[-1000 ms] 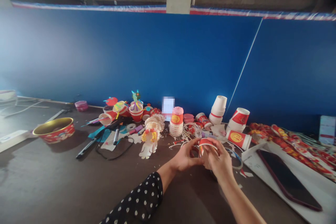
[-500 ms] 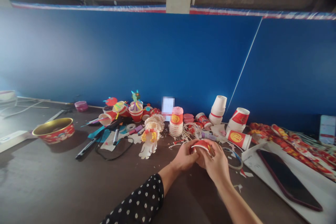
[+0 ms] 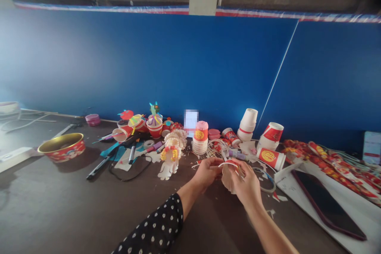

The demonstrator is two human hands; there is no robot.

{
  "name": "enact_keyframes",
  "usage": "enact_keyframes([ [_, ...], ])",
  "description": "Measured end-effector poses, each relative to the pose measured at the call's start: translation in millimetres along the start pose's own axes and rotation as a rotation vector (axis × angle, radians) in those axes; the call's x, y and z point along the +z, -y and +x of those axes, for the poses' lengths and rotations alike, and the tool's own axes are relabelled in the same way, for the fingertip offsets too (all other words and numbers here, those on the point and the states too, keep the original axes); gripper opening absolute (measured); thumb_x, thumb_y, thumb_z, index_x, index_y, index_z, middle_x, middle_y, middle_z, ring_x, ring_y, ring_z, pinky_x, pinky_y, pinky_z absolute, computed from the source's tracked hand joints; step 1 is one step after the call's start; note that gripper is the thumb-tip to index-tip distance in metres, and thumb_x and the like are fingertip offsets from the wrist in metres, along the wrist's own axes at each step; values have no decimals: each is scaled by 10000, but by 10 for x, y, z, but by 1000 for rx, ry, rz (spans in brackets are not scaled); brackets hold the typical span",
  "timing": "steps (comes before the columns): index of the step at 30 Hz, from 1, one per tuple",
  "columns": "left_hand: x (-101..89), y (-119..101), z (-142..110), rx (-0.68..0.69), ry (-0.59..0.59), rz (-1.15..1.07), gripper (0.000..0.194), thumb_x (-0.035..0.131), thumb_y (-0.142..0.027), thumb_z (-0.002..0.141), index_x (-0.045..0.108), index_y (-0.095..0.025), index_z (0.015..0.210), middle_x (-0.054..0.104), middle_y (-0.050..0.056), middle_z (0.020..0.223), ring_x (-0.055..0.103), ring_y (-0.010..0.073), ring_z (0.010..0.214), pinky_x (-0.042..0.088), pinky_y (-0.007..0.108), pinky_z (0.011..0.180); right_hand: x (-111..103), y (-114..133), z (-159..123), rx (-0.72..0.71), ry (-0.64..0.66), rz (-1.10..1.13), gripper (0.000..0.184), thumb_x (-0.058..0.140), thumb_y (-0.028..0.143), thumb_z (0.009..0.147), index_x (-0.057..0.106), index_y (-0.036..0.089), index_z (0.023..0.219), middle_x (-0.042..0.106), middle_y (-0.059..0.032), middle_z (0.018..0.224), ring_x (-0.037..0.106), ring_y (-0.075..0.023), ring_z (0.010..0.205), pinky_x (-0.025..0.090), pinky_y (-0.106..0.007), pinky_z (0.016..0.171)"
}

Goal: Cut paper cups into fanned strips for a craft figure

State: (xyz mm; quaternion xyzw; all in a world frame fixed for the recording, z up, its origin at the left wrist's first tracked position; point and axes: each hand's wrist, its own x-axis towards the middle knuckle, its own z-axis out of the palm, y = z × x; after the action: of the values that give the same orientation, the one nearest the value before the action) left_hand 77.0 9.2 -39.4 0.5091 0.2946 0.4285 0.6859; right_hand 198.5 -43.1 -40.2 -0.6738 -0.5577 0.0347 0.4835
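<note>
Both my hands meet over the dark table, just below centre. My left hand (image 3: 208, 172) pinches the rim of a small cut paper cup (image 3: 228, 171), red outside and white inside. My right hand (image 3: 245, 184) wraps round the cup's other side, fingers closed on it. The cup is tilted so its pale inside faces me. A black sleeve with white dots covers my left forearm. Paper strips and scraps lie on the table just beyond my hands.
Red and white paper cups (image 3: 269, 135) stand and lie behind my hands by the blue wall. A stack of cup pieces (image 3: 200, 138), paper crafts (image 3: 170, 154), pens and tape sit to the left. A gold-lined red bowl (image 3: 61, 147) is far left. A dark phone (image 3: 326, 202) lies right.
The cup has turned in my hands, from its red outside showing to its pale inside facing me. Both hands shifted slightly left and away from me.
</note>
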Motion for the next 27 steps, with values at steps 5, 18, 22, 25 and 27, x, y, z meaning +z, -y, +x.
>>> enact_keyframes([
  [5,-30,64,24,149,136,174,403,663,-186,573,580,-114,961,622,48,808,553,111,645,428,225,598,-3,33,-16,-62,-36,-68,294,491,370,748,601,198,960,616,-88,973,569,-236,881,436,-354,768],
  [18,6,-24,-180,705,-45,927,648,571,-191,612,419,-159,1241,548,119,1144,509,266,1022,389,362,893,-29,50,-38,-140,-158,-188,340,510,248,683,575,181,1010,568,-113,1013,533,-257,919,446,-379,768],
  [22,-8,47,-93,499,-131,763,421,504,-123,633,582,-178,1043,640,63,932,578,204,839,442,304,765,-13,86,-56,-204,-129,-122,335,501,226,695,567,194,1022,557,-106,1054,527,-244,956,448,-373,792],
  [25,-69,55,-1,323,-97,567,187,540,-147,642,662,-137,782,655,42,745,573,179,712,444,279,668,-2,94,-63,-254,-98,-70,322,509,274,727,560,195,1035,550,-109,1076,524,-240,978,442,-373,814],
  [27,-113,30,38,253,-65,461,155,601,-209,636,663,-113,740,649,50,706,563,169,669,435,272,637,5,77,-59,-246,-76,-49,320,512,294,737,560,194,1038,560,-108,1065,534,-237,965,435,-376,825],
])
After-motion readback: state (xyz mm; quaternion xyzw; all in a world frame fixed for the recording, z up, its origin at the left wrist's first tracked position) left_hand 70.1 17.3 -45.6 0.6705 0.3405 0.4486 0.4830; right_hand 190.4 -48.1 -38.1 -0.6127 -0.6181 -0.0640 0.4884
